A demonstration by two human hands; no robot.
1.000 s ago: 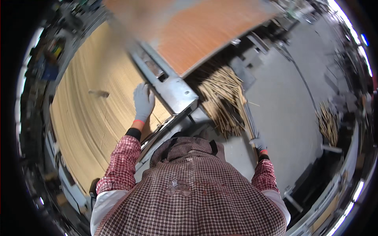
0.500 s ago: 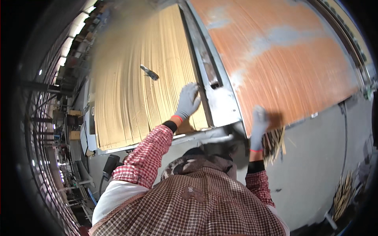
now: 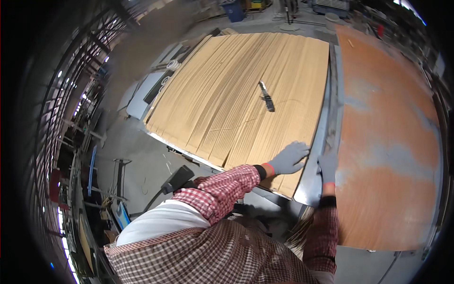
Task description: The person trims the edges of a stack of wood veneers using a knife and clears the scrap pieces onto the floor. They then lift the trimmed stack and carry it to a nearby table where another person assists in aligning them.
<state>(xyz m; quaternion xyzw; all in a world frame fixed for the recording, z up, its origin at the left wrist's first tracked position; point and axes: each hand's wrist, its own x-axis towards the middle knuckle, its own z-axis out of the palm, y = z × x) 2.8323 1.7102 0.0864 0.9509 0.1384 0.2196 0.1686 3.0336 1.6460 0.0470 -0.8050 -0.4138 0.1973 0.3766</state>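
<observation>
My left hand (image 3: 289, 158), in a grey knit glove, lies on the near right corner of a wide layer of tan, ribbed strips (image 3: 231, 99). Its fingers are stretched toward the right edge, holding nothing that I can see. Just across that edge is my right hand (image 3: 327, 166), gloved alike, over the grey metal strip beside the reddish-brown board (image 3: 388, 142). The right fingers are blurred and partly hidden, so their grip cannot be made out. A black utility knife (image 3: 267, 100) with its blade out rests on the tan strips, beyond my left hand.
A bundle of thin wooden slivers (image 3: 300, 229) hangs below the table edge near my right forearm. A black device with a cable (image 3: 176, 181) juts out at my left side. Rolls of tape (image 3: 172, 65) sit past the left edge; a blue bin (image 3: 233, 10) stands far back.
My view has swung left, so the tan strips now fill the middle. My right hand has left the reddish-brown board's near edge and come close to my left hand.
</observation>
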